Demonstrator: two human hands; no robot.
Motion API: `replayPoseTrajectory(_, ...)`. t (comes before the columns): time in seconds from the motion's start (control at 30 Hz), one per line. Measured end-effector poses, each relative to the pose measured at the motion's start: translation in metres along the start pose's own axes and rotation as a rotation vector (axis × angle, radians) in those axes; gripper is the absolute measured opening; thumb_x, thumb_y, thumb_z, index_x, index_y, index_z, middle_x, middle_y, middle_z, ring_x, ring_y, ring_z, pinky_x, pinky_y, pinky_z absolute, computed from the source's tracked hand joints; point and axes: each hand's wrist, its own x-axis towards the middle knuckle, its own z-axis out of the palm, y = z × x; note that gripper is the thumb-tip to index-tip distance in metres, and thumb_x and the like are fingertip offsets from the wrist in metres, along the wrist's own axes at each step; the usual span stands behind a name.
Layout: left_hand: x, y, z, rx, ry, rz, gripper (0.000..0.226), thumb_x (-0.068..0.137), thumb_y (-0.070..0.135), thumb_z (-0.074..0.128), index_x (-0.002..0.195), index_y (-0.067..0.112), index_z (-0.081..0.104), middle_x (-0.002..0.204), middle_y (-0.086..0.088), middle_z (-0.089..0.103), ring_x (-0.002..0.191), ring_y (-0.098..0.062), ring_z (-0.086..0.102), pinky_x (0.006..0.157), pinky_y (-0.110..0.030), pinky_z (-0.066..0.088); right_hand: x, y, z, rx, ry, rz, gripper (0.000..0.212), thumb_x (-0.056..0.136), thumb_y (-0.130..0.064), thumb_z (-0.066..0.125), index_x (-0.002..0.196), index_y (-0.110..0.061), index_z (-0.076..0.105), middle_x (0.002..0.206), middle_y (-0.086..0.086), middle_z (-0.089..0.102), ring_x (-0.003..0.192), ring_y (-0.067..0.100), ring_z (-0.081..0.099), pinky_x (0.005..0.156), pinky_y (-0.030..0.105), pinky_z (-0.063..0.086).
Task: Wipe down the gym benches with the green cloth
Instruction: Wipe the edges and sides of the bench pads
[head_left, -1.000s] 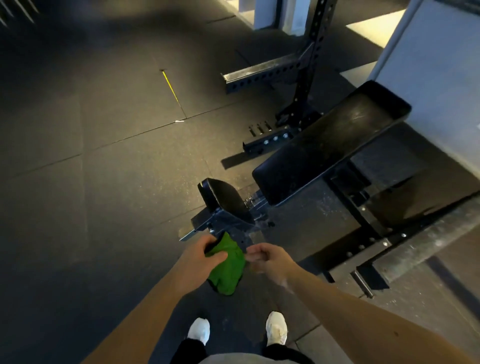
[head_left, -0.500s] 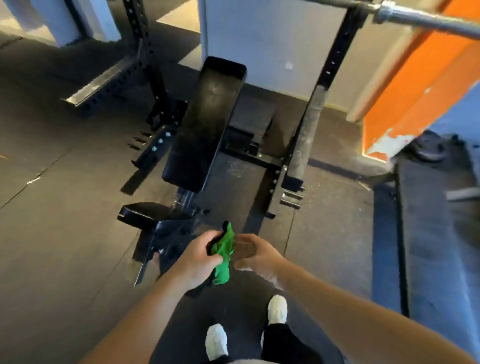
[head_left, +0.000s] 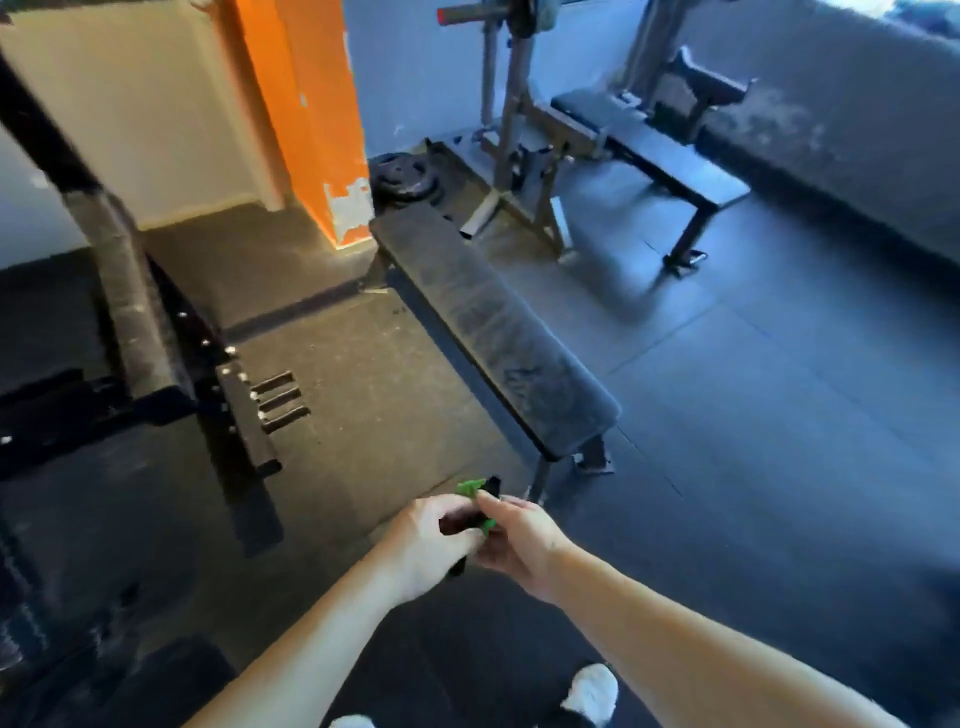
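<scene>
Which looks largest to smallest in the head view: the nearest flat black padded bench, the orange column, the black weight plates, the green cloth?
1. flat black padded bench and orange column: about alike, not ranked
2. black weight plates
3. green cloth, only scraps showing

Bench (head_left: 493, 327) ahead, rack (head_left: 130, 322) lt, floor (head_left: 363, 395) btwn

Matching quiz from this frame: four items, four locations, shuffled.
Items
1. green cloth
2. nearest bench
3. weight plates
4. white shoe

Locations
A. on the floor beside the orange pillar
B. bottom edge of view
C. gripped between left hand and right hand
D. centre of view, just beyond the hands

Pairs: 1-C, 2-D, 3-A, 4-B
</scene>
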Motion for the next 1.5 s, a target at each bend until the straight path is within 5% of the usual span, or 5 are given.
replayPoseTrajectory(0.17, 0.086, 0.1, 0.157, -0.067, -0.024, -0.008, 0.014, 0.097, 0.006, 0.059, 0.092, 0.012, 0.07, 0.081, -0.012, 0.072, 0.056, -0.017, 0.063, 0.053, -0.035, 0.054, -0.028, -0.033, -0.203, 0.004, 0.273, -0.169, 0.021, 0.098, -0.007, 0.057, 0.111, -0.01, 0.073, 0.11, 0.018, 0.075, 0.108, 0.04, 0.07, 0.098, 0.06, 0.053)
replayPoseTrajectory(0.43, 0.191, 0.248, 0.387, 0.184, -0.634, 0.222, 0.08, 0.08, -0.017, 0.056, 0.148, 0.023, 0.042, 0.138, 0.009, 0.055, 0.124, -0.009, 0.054, 0.091, -0.006, 0.045, -0.142, -0.075, -0.454, -0.101, 0.535, -0.321, 0.048, 0.059, -0.017, 0.071, 0.107, -0.015, 0.071, 0.107, 0.012, 0.076, 0.102, 0.032, 0.073, 0.094, 0.051, 0.058)
replayPoseTrajectory(0.7, 0.214, 0.329, 0.548, 0.392, -1.087, 0.306, 0.026, 0.07, 0.012, 0.073, 0.092, 0.024, 0.077, 0.084, -0.003, 0.075, 0.076, -0.014, 0.065, 0.075, -0.033, 0.053, -0.237, -0.024, -0.569, 0.144, 0.956, -0.251, 0.029, 0.079, 0.003, 0.066, 0.102, -0.012, 0.073, 0.095, 0.004, 0.076, 0.087, 0.016, 0.072, 0.082, 0.034, 0.059)
replayPoseTrajectory(1.03, 0.094, 0.313, 0.69, 0.66, -1.577, 0.357, 0.038, 0.07, 0.044, 0.068, 0.086, 0.01, 0.063, 0.072, 0.003, 0.061, 0.068, -0.014, 0.054, 0.069, -0.032, 0.042, -0.32, 0.136, -0.536, 0.871, 1.455, -0.196, 0.008, 0.091, -0.027, 0.07, 0.09, -0.019, 0.07, 0.092, 0.004, 0.074, 0.091, 0.024, 0.071, 0.09, 0.045, 0.058)
replayPoseTrajectory(1.5, -0.276, 0.174, 0.764, 0.776, -1.873, 0.466, 0.035, 0.075, 0.031, 0.078, 0.096, 0.008, 0.062, 0.075, 0.002, 0.074, 0.073, -0.015, 0.069, 0.07, -0.032, 0.052, -0.481, 0.451, -0.376, 1.834, 1.457, -0.756, 0.055, 0.091, -0.014, 0.072, 0.132, -0.033, 0.041, 0.125, 0.008, 0.062, 0.098, 0.026, 0.072, 0.075, 0.045, 0.059)
